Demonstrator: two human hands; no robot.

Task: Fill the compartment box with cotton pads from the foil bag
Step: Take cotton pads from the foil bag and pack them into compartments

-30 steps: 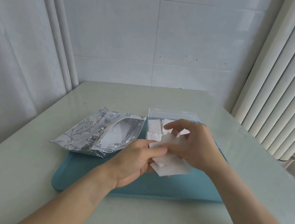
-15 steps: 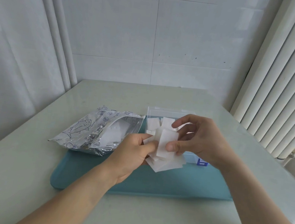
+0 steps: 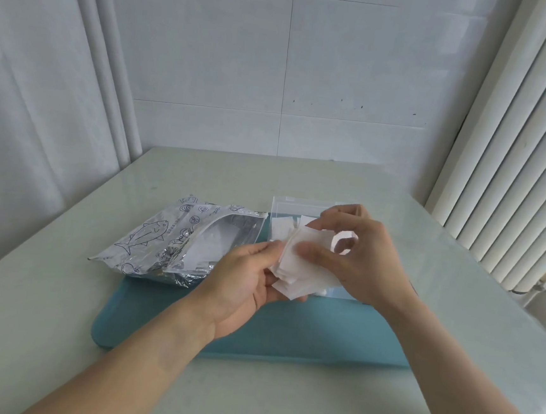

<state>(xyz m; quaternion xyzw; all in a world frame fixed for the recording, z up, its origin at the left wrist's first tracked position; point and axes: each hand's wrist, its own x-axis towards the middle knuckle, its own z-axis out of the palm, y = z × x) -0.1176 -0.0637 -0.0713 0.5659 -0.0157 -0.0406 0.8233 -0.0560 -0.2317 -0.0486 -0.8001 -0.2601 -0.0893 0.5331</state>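
**Both hands on a stack of pads above the box**

A loose stack of white cotton pads (image 3: 295, 271) is held in the air over the near part of the clear box (image 3: 280, 204), which stands on the teal tray (image 3: 287, 333). The left hand (image 3: 241, 290) cups the stack from below and the left, its fingers curled under the pads and the thumb lying along their left edge. The right hand (image 3: 363, 257) comes in from the right; its thumb presses on the top pad and its forefinger curls over the far edge, so the top of the stack is pinched between them. The other right fingers are bent behind, with a scrap of white showing through the gap.

The hands and the stack hide most of the box. Only its far wall and far left compartments show, with a few pads (image 3: 281, 229) already lying inside; how full the rest is cannot be told.

The foil bag (image 3: 163, 240), printed with a fish, lies just left of the box, partly on the tray and partly on the table (image 3: 42, 302). Its mouth gapes toward the hands and white pads show inside. Pale curtains (image 3: 518, 145) hang to the right.
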